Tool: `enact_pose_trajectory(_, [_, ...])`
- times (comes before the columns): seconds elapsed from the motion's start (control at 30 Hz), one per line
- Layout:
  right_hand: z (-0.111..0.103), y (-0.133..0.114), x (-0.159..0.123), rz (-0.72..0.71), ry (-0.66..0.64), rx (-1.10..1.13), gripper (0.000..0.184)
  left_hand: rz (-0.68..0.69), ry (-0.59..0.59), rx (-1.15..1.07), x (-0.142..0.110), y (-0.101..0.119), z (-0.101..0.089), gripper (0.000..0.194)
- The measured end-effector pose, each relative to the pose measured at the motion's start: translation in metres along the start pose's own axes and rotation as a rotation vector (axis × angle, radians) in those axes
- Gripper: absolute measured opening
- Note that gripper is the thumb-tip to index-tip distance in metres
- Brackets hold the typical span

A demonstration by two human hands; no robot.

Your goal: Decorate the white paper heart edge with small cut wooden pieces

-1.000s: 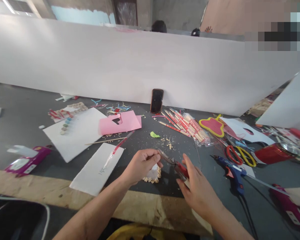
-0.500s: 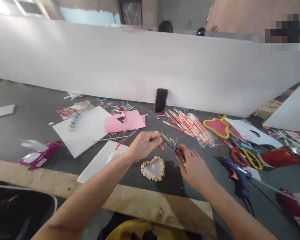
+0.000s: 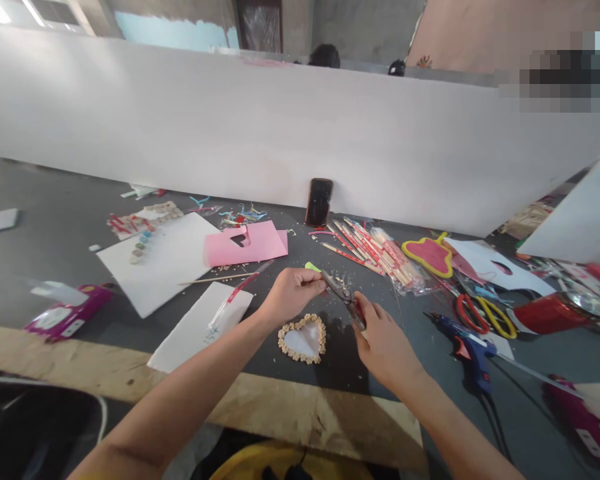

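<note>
In the middle of the head view, my right hand [image 3: 385, 333] is closed round the red handles of a pair of pruning shears [image 3: 341, 292], whose blades point up and left. My left hand [image 3: 295, 291] is pinched at the tip of those blades. What its fingers hold is too small to make out. Just below both hands lies a heart-shaped frame [image 3: 322, 333] edged with small pale wooden pieces, white inside. A bright green bit [image 3: 312, 267] shows just beyond my left fingers. Pale crumbs are scattered past the shears.
Behind, a phone [image 3: 320, 202] leans on a white board [image 3: 230, 133]. Wrapped chopsticks [image 3: 365, 243], scissors [image 3: 473, 313], a blue glue gun [image 3: 465, 347] and a red can [image 3: 550, 313] lie right. Pink card [image 3: 260, 247], white sheets [image 3: 155, 280] and a purple tape dispenser [image 3: 73, 313] lie left.
The whole view has shifted slightly. My left hand stays pinched at the shears' blades, which look more closed together now. The heart-shaped frame lies where it was.
</note>
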State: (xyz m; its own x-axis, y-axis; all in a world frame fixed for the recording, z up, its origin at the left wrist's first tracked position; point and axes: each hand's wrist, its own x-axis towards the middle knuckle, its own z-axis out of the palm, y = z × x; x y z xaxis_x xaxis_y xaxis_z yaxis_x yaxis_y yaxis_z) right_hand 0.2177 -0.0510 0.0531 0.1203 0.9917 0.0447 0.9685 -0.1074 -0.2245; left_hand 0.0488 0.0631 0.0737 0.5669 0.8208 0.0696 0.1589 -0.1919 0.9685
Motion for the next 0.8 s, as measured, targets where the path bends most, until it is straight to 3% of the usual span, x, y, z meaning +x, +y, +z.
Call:
enact_pose_trajectory(0.3, [0.003, 0.007, -0.001, -0.102, 0.032, 0.117, 0.052, -0.161, -0.162, -0.268, 0.002, 0.004, -0.004, 0.032])
enact_pose_trajectory(0.47, [0.006, 0.009, -0.003, -0.064, 0.02, 0.09, 0.055, -0.17, -0.242, -0.225, 0.005, 0.008, -0.007, 0.029])
enact_pose_trajectory(0.8, [0.006, 0.009, -0.002, 0.016, -0.112, -0.022, 0.052, -0.161, -0.167, -0.106, 0.008, -0.014, 0.006, 0.029])
